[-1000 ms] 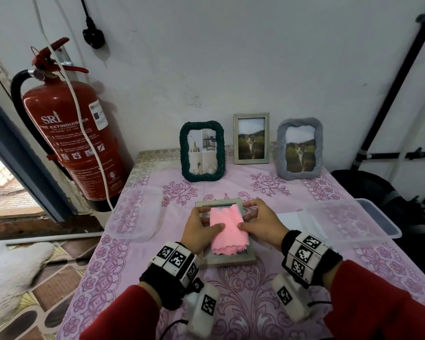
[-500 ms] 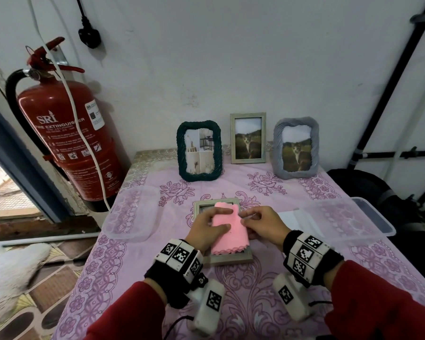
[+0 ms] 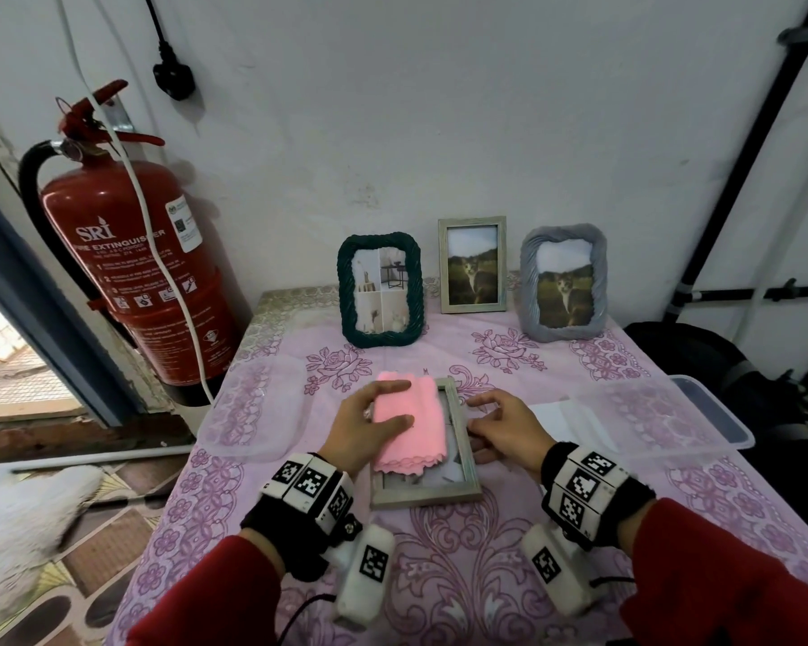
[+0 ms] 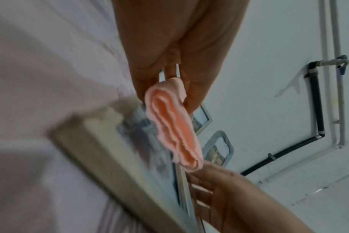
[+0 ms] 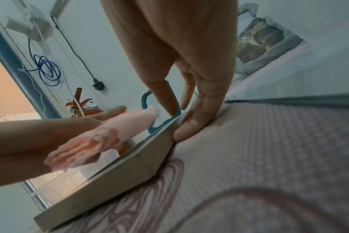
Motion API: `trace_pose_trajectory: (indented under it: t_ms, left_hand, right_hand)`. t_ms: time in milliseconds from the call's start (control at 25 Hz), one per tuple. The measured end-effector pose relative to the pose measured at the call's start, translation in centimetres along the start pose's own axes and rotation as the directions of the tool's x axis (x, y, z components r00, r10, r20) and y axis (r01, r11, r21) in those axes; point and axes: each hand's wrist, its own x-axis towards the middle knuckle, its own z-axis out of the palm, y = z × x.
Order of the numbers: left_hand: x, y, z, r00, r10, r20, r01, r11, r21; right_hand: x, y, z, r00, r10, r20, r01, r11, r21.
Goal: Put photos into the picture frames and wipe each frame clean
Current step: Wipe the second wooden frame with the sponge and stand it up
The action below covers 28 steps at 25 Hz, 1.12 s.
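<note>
A pale grey wooden picture frame (image 3: 428, 494) lies flat on the pink flowered tablecloth, with a photo under its glass. A folded pink cloth (image 3: 423, 435) covers its left and far part. My left hand (image 3: 409, 404) grips the cloth between thumb and fingers; the left wrist view shows the folded cloth (image 4: 175, 130) pinched above the frame (image 4: 102, 149). My right hand (image 3: 479, 428) is off the cloth, its straight fingers (image 5: 189, 129) pressed against the frame's right side (image 5: 110, 178).
Three filled frames stand at the wall: green rope (image 3: 380, 291), grey wood (image 3: 472, 265), grey ruffled (image 3: 563, 282). A clear lid (image 3: 253, 407) lies left, a clear plastic box (image 3: 663, 412) and white paper (image 3: 556, 421) right. A red fire extinguisher (image 3: 145, 272) stands beyond the table's left edge.
My right hand has left the cloth and gone to the frame's right edge. My left hand has slid the cloth left and toward the frame's far corner.
</note>
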Motion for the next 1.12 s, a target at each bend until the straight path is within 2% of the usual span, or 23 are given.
trace_pose_trajectory:
  t_ms: [80, 240, 360, 560, 640, 720, 840, 1000, 1040, 1120]
  left_hand:
    - [0.0, 1.0, -1.8, 1.000, 0.020, -0.019, -0.019, 0.999, 0.037]
    - [0.2, 3.2, -6.0, 0.998, 0.039, -0.042, -0.035, 0.993, 0.110]
    - [0.5, 4.5, -9.3, 0.995, 0.058, -0.076, -0.046, 0.988, 0.150]
    - [1.6, 4.7, -14.9, 0.981, 0.061, -0.182, -0.009, 0.962, 0.272]
    - [1.8, 4.0, -16.1, 0.985, 0.014, -0.173, 0.044, 0.945, 0.324]
    - [1.8, 2.9, -16.6, 0.989, -0.017, -0.146, 0.082, 0.886, 0.455]
    - [1.8, 1.3, -16.6, 0.996, -0.012, -0.092, 0.066, 0.796, 0.602]
    - [1.9, 0.3, -16.4, 0.988, -0.095, -0.125, 0.145, 0.854, 0.500]
    - [1.9, 0.2, -16.3, 0.986, -0.104, -0.131, 0.160, 0.816, 0.556]
    - [1.7, -0.1, -16.0, 0.985, -0.066, -0.157, 0.160, 0.675, 0.720]
  right_hand:
    - [-0.1, -0.3, 0.1, 0.999, 0.008, 0.037, -0.007, 0.999, -0.034]
    - [-0.2, -1.3, 0.3, 0.984, 0.047, 0.170, 0.001, 0.963, -0.268]
    - [0.0, -1.6, 0.6, 0.987, 0.059, 0.152, -0.003, 0.938, -0.348]
    - [0.2, -1.4, 0.8, 0.992, 0.039, 0.122, 0.009, 0.927, -0.374]
    - [0.3, -1.3, 0.8, 0.992, 0.043, 0.122, 0.006, 0.926, -0.377]
    - [0.4, -1.2, 0.8, 0.992, 0.044, 0.117, 0.004, 0.923, -0.385]
    - [0.6, -1.0, 0.9, 0.994, 0.035, 0.107, 0.010, 0.921, -0.389]
    - [0.6, -0.8, 0.9, 0.994, 0.027, 0.104, 0.015, 0.922, -0.387]
    - [0.7, -0.8, 0.9, 0.994, 0.033, 0.103, 0.009, 0.925, -0.380]
    - [0.7, -0.7, 1.0, 0.994, 0.040, 0.101, 0.000, 0.930, -0.369]
